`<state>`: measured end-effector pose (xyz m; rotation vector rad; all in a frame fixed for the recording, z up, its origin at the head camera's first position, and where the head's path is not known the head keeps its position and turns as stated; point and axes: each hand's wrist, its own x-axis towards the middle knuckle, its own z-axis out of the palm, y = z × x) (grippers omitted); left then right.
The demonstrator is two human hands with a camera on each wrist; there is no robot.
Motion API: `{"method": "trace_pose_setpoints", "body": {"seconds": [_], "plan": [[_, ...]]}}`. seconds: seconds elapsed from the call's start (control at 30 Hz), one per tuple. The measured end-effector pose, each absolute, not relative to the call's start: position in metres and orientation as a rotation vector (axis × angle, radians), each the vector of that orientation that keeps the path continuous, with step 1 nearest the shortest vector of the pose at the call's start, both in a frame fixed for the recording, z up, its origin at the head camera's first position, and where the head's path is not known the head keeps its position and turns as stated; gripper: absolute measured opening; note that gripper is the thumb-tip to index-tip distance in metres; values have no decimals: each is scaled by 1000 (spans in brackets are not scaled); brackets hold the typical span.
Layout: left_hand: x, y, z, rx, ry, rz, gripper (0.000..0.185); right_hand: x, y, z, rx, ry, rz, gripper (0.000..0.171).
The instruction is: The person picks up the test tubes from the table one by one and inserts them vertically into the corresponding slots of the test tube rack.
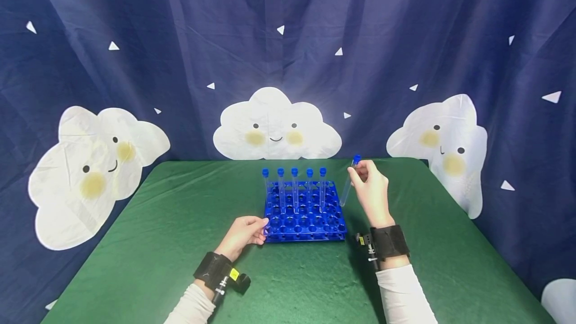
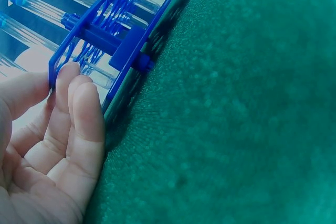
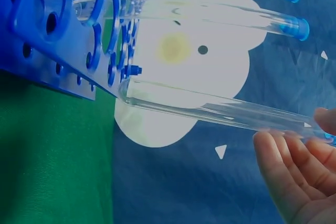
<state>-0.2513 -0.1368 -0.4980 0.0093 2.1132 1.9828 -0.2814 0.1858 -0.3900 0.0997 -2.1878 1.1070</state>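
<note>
Tabletop [image 1: 171, 264]: we see green cloth under everything, with a dark blue curtain printed with white clouds hanging at twelve o'clock.

Test-tube rack [image 1: 304, 216]: the blue plastic rack sits flat at the centre of the tabletop; its holes face up, so anything entering it must come in vertically, rounded end first.

Row of tubes [image 1: 294, 189]: five clear, blue-capped tubes stand upright along the rack's far row, at twelve o'clock on the rack.

Left hand [image 1: 243, 234]: at eight o'clock from the rack's centre, it rests on the tabletop; its fingers [image 2: 79, 98] are loosely curled and touch the rack's near left corner, and we judge the thumb to lie on the other side of that edge, steadying it.

Right hand [image 1: 373, 191]: raised just off the rack's far right corner, at two o'clock from the rack's centre; its fingers [image 3: 286, 174] pinch the upper end of one tube, just under the cap.

Held test tube [image 1: 348, 184]: clear with a blue cap, empty as far as we can tell. Its long axis runs slightly tilted from upright, cap up toward one o'clock, rounded end [image 3: 128, 90] down toward seven o'clock, hanging in the air just beside the rack's right edge, not in any hole. The right hand is much the nearer to it.
</note>
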Motion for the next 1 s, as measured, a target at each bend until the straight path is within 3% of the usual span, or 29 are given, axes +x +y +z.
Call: {"method": "trace_pose_setpoints", "body": {"seconds": [1.0], "plan": [[-252, -137, -497, 5, 2116, 1979, 30, -287, 181, -402, 309, -2416, 977, 18]]}}
